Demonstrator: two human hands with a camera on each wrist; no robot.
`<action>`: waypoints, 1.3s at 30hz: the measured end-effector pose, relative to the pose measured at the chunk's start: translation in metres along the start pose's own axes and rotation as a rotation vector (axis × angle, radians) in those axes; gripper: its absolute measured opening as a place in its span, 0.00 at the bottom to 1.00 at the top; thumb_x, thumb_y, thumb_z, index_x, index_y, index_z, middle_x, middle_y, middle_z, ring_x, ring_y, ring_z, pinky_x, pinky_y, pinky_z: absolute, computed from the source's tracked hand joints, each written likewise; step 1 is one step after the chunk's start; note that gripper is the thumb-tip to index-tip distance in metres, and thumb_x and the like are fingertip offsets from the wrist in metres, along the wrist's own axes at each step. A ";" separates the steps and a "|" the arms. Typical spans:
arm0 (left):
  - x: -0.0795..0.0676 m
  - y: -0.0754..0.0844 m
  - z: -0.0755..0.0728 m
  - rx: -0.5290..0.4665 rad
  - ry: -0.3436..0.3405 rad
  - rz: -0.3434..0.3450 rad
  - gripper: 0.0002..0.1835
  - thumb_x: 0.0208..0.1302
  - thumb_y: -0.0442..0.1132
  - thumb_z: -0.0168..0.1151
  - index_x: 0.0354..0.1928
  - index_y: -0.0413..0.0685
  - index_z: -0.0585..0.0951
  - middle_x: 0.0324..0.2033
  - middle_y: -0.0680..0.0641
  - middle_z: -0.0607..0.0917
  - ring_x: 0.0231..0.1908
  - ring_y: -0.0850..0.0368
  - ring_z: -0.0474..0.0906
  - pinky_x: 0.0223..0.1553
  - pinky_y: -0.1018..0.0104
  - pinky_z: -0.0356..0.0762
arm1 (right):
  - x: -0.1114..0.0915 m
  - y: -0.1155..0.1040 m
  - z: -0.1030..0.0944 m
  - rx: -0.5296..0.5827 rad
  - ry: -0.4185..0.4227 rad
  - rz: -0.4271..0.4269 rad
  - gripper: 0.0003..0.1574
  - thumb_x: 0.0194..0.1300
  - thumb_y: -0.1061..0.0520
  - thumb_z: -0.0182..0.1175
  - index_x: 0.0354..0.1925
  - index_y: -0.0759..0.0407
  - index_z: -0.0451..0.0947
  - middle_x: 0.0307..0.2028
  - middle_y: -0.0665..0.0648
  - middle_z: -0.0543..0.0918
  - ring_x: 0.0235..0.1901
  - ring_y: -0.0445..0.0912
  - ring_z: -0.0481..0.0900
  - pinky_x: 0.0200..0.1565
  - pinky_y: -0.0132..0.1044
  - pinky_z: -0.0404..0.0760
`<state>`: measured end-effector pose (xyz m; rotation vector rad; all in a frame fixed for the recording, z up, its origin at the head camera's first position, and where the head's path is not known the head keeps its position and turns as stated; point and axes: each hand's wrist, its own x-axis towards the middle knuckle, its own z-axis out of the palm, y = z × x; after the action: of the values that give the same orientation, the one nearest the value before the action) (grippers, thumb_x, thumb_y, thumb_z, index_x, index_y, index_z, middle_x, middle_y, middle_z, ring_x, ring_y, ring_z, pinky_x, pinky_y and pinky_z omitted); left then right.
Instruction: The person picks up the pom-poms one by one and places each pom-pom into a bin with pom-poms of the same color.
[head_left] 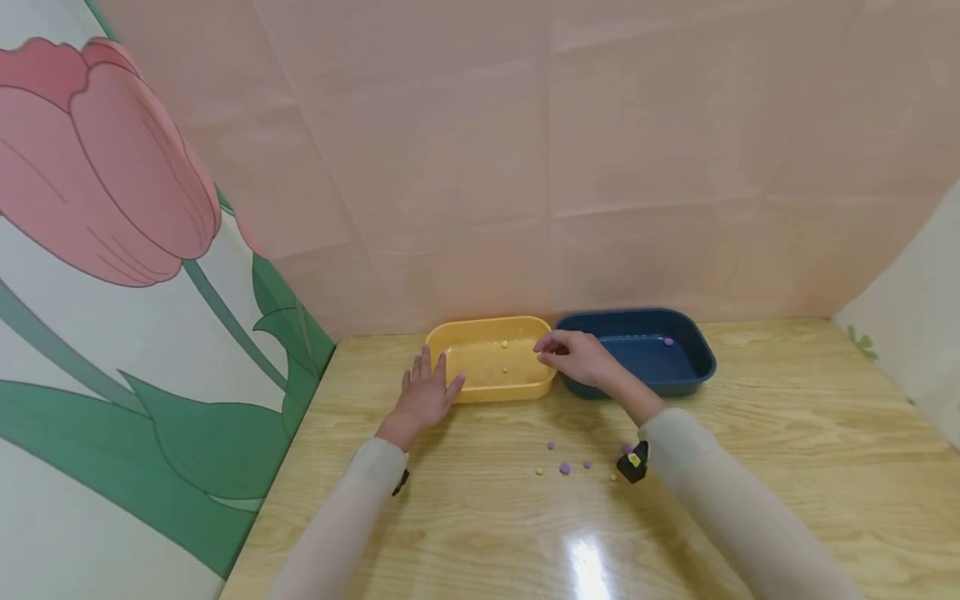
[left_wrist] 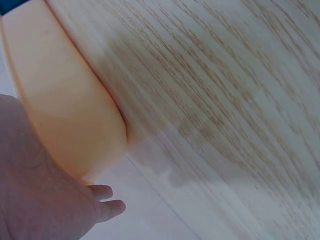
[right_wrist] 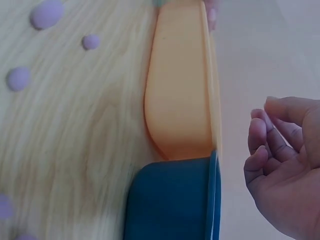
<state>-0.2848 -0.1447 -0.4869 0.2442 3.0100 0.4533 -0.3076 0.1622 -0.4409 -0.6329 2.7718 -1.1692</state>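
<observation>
My left hand (head_left: 424, 398) lies with spread, straight fingers at the left end of a yellow tray (head_left: 491, 393), touching its rim. Over the right end of that tray is my right hand (head_left: 577, 357), its thumb and fingertips drawn close together. In the right wrist view the right hand (right_wrist: 287, 150) shows curled fingers near the thumb tip; whether something tiny is between them cannot be made out. Inside the yellow tray sit small yellow balls (head_left: 505, 344). A purple ball (head_left: 668, 342) is in the dark blue tray (head_left: 697, 379), which adjoins the yellow one on the right.
Several small purple balls (head_left: 565, 468) and yellow balls (head_left: 539, 472) are scattered on the wooden table (head_left: 465, 508) in front of the trays. A pinkish cloth (head_left: 450, 183) hangs behind, and a wall with a tulip picture (head_left: 135, 167) stands on the left.
</observation>
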 end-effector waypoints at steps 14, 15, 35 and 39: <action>-0.001 -0.001 -0.001 -0.003 0.001 0.000 0.41 0.79 0.65 0.32 0.81 0.43 0.50 0.79 0.33 0.36 0.78 0.33 0.37 0.74 0.36 0.41 | -0.036 0.007 0.001 -0.029 0.019 -0.047 0.08 0.71 0.55 0.64 0.46 0.54 0.85 0.37 0.49 0.86 0.37 0.43 0.79 0.42 0.39 0.78; -0.001 -0.001 -0.001 -0.002 0.001 0.000 0.41 0.79 0.64 0.33 0.81 0.43 0.50 0.79 0.33 0.36 0.78 0.33 0.37 0.74 0.36 0.41 | -0.039 0.008 0.001 -0.030 0.020 -0.051 0.08 0.71 0.56 0.64 0.46 0.55 0.85 0.37 0.49 0.86 0.37 0.43 0.79 0.41 0.39 0.77; 0.002 -0.003 0.003 -0.016 -0.017 0.007 0.41 0.79 0.65 0.33 0.81 0.44 0.48 0.79 0.33 0.34 0.78 0.34 0.35 0.74 0.36 0.41 | -0.104 0.027 0.005 -0.029 0.026 -0.075 0.09 0.70 0.58 0.64 0.47 0.57 0.85 0.34 0.44 0.83 0.32 0.37 0.76 0.36 0.32 0.77; 0.002 -0.002 0.003 -0.015 -0.011 0.003 0.40 0.80 0.63 0.34 0.81 0.44 0.49 0.79 0.34 0.35 0.78 0.34 0.36 0.74 0.37 0.41 | -0.116 0.032 0.007 -0.013 0.018 -0.086 0.11 0.70 0.58 0.65 0.48 0.60 0.85 0.33 0.44 0.82 0.31 0.35 0.76 0.34 0.31 0.77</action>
<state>-0.2863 -0.1454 -0.4899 0.2499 2.9946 0.4725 -0.2108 0.2233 -0.4793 -0.7541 2.7957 -1.1790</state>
